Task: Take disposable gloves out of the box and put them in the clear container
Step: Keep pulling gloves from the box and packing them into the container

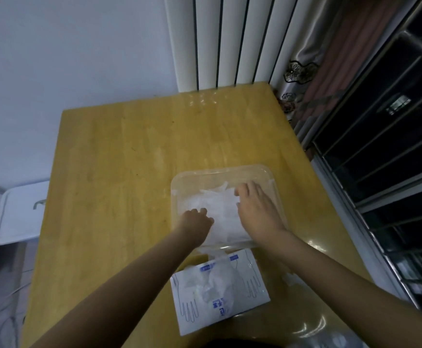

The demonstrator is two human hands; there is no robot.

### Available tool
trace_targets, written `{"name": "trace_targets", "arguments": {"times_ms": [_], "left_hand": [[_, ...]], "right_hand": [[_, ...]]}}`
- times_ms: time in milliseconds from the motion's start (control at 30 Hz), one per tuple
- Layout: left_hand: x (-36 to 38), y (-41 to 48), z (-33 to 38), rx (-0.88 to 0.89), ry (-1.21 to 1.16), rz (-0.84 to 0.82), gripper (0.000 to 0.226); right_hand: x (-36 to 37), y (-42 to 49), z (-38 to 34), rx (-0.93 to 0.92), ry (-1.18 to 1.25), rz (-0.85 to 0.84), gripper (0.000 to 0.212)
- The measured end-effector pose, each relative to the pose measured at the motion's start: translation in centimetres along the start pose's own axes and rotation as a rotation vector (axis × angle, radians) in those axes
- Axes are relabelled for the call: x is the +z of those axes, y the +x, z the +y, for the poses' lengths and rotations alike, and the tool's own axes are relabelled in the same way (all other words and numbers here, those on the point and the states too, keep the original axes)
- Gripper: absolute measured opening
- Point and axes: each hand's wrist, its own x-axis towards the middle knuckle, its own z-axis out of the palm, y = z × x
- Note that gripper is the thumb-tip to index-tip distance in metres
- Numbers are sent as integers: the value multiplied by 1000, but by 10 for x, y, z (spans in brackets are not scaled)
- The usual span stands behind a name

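Note:
A clear plastic container (230,172) stands on the wooden table, right of the middle. Thin white disposable gloves (215,202) lie piled inside it. My left hand (196,222) reaches over the container's near left wall, its fingers curled against the pile. My right hand (257,209) lies palm down on the gloves at the right side, fingers spread and pressing them. The white glove box (220,295), printed with blue hand outlines, lies flat just in front of the container, crumpled gloves showing at its opening.
The yellow wooden table (119,172) runs up to a white radiator (225,38) and wall at the back. A window with a dark grille (385,151) and a curtain are on the right. A white lidded bin (19,212) stands left of the table.

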Motion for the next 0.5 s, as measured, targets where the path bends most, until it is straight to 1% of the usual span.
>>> {"name": "trace_targets", "arguments": {"times_ms": [33, 100, 167, 267, 300, 433, 500], "left_hand": [[0, 1, 1, 6, -22, -27, 38], [0, 3, 1, 7, -96, -83, 38], [0, 4, 0, 13, -151, -121, 36], [2, 6, 0, 21, -162, -159, 35], [2, 7, -1, 18, -160, -169, 34], [-3, 8, 4, 11, -166, -184, 36], [-5, 9, 4, 4, -140, -196, 37]], "right_hand": [[1, 1, -3, -79, 50, -23, 36], [7, 6, -6, -171, 69, -150, 38], [20, 15, 1, -164, 31, -305, 39], [45, 27, 19, -87, -33, -530, 48], [52, 29, 23, -78, -49, -561, 48], [63, 32, 33, -68, -19, -542, 41], [59, 34, 34, -71, 4, -574, 42]]}}
